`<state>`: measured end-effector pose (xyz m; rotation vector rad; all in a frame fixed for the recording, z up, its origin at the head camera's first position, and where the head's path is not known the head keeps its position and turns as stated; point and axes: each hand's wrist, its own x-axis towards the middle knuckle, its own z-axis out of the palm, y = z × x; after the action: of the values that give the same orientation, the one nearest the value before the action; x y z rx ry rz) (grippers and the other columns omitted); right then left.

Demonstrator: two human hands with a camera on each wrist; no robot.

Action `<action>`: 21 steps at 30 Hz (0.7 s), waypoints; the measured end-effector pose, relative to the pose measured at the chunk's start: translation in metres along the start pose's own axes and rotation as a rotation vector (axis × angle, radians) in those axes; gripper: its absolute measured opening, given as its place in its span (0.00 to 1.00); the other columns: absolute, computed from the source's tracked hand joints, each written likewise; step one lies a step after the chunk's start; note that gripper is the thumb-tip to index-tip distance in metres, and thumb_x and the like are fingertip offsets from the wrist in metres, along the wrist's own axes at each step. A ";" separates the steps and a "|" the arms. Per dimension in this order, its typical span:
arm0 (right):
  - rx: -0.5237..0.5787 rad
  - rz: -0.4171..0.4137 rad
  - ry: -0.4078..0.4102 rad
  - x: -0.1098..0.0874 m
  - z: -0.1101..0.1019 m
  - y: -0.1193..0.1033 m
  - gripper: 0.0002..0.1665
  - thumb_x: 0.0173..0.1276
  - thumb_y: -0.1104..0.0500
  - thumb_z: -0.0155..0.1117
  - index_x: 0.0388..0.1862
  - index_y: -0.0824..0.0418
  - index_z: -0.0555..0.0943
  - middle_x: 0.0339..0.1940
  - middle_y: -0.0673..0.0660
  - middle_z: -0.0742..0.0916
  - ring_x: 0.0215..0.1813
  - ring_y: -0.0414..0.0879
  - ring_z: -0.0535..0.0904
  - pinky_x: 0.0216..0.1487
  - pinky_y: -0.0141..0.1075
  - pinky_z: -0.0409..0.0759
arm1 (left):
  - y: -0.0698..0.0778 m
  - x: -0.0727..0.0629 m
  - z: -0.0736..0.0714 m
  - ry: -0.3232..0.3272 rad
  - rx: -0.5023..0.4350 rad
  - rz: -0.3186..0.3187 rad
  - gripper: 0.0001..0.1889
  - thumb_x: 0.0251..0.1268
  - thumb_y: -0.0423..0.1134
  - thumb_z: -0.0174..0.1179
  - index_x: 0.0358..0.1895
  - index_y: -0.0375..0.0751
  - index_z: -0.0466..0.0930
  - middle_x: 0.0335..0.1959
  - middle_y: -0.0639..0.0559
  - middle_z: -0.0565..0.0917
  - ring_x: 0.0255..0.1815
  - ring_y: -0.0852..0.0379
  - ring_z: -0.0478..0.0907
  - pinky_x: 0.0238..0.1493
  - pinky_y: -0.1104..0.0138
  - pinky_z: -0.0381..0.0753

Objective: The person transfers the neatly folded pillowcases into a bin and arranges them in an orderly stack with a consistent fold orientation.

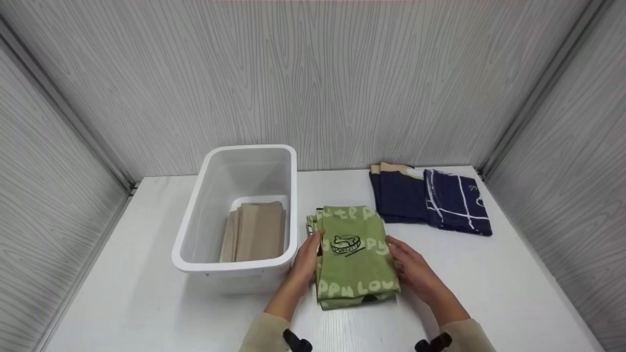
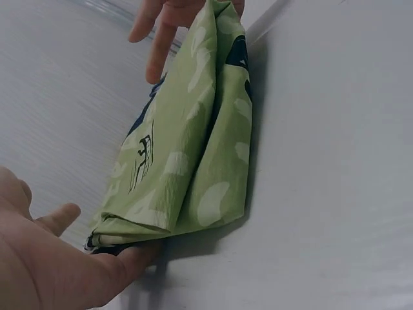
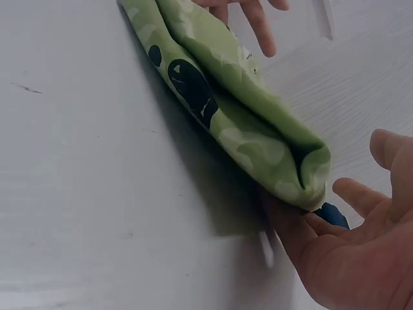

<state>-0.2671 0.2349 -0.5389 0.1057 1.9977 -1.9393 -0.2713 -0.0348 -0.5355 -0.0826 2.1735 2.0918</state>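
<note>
A green folded cloth [image 1: 359, 254] with pale lettering and a dark bowl drawing lies between my two hands, its layers stacked loosely. My left hand [image 1: 304, 261] touches its left edge; in the left wrist view a finger [image 2: 139, 257] reaches under the cloth while the thumb stands apart from it. At the right edge is my right hand [image 1: 415, 266]. Its fingers [image 3: 293, 229] go beneath the fold in the right wrist view, with the thumb raised clear of the fabric. The fingertips under the cloth are hidden.
Left of the cloth stands a white bin [image 1: 195, 220] with folded beige cloth [image 1: 259, 232] inside. Two folded navy cloths lie at the back right: one with a tan edge [image 1: 402, 195], one with white lines [image 1: 457, 200]. Grey wood-grain panels [image 1: 313, 83] enclose the white table [image 1: 146, 293].
</note>
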 end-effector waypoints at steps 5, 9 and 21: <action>-0.004 0.006 -0.001 0.005 -0.002 -0.002 0.36 0.78 0.40 0.49 0.79 0.50 0.61 0.73 0.69 0.69 0.70 0.64 0.70 0.61 0.49 0.77 | 0.002 0.003 0.001 0.019 0.059 0.024 0.29 0.83 0.52 0.32 0.73 0.36 0.67 0.77 0.39 0.62 0.79 0.40 0.51 0.78 0.48 0.46; -0.040 0.018 -0.002 0.007 -0.004 -0.004 0.36 0.77 0.38 0.48 0.79 0.49 0.62 0.71 0.67 0.71 0.64 0.57 0.75 0.53 0.46 0.81 | 0.004 0.005 0.002 0.045 0.110 0.063 0.28 0.84 0.49 0.32 0.70 0.34 0.70 0.74 0.39 0.67 0.78 0.40 0.56 0.77 0.50 0.51; -0.090 0.035 -0.011 0.014 -0.006 -0.007 0.35 0.78 0.39 0.48 0.78 0.50 0.63 0.69 0.64 0.73 0.53 0.51 0.80 0.50 0.47 0.82 | 0.004 0.006 0.001 0.028 0.162 0.035 0.30 0.82 0.53 0.37 0.71 0.35 0.69 0.73 0.38 0.68 0.76 0.40 0.59 0.76 0.50 0.55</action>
<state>-0.2839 0.2374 -0.5362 0.1063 2.0592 -1.8218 -0.2777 -0.0331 -0.5321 -0.0591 2.3686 1.9339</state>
